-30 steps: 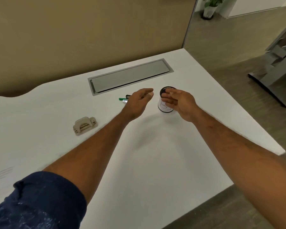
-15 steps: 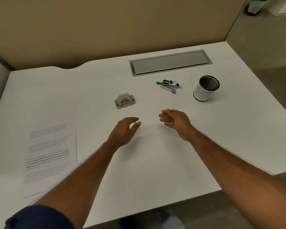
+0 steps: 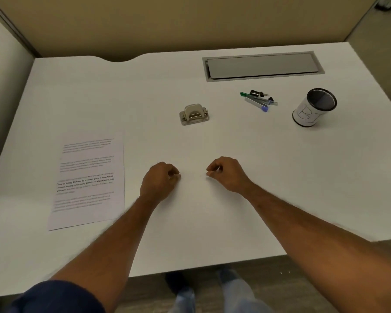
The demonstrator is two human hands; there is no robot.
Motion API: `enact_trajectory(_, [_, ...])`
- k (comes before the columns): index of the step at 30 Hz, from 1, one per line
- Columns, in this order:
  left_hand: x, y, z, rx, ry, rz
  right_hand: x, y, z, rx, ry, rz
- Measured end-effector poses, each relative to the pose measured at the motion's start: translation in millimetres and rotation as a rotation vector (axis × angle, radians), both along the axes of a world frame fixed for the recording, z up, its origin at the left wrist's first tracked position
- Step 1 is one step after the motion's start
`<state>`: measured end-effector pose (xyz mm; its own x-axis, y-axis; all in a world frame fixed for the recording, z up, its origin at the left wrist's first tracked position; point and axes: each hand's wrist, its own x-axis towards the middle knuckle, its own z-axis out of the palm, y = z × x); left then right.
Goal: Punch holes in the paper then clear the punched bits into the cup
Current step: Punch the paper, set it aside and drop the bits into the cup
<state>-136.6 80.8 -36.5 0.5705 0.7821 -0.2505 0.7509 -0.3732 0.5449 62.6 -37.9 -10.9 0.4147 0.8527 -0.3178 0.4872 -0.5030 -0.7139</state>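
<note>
White laminate covers the desk (image 3: 212, 222), which fills most of the view and backs onto a tan partition (image 3: 167, 19). Set into its far right part is a long grey cable hatch (image 3: 263, 66), lid closed. Two bare forearms reach in from the near edge, the left one leaving a dark blue sleeve (image 3: 59, 297) at the bottom corner. On the left part of the desk lies the paper (image 3: 88, 181), a single printed sheet flat on the surface, slightly skewed, well apart from both hands. The left hand (image 3: 159, 180) rests on the bare desk near the middle, fingers curled into a loose fist, nothing visible inside it. The right hand (image 3: 226, 173) sits just beside it, curled the same way with fingertips tucked toward the thumb, and likewise grasping nothing that shows. Far right stands the cup (image 3: 314, 107), upright, a white cylinder with a black rim and dark inside, handwritten marks on its side. Beyond the hands, near the desk's centre, sits the beige hole punch (image 3: 194, 114), untouched. Between punch and cup lies a small cluster of pens (image 3: 257, 101) with black binder clips (image 3: 259, 93) touching them
</note>
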Motion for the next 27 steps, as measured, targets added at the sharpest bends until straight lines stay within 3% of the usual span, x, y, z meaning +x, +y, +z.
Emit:
enact_trajectory(19, [27, -20, -9, 0.080, -0.056, -0.046, -26, 8, -29, 0.018, -0.231, 0.027])
enact_trajectory(27, [47, -16, 1, 0.150, 0.194, -0.228, -30, 19, -30, -0.114, -0.380, 0.184])
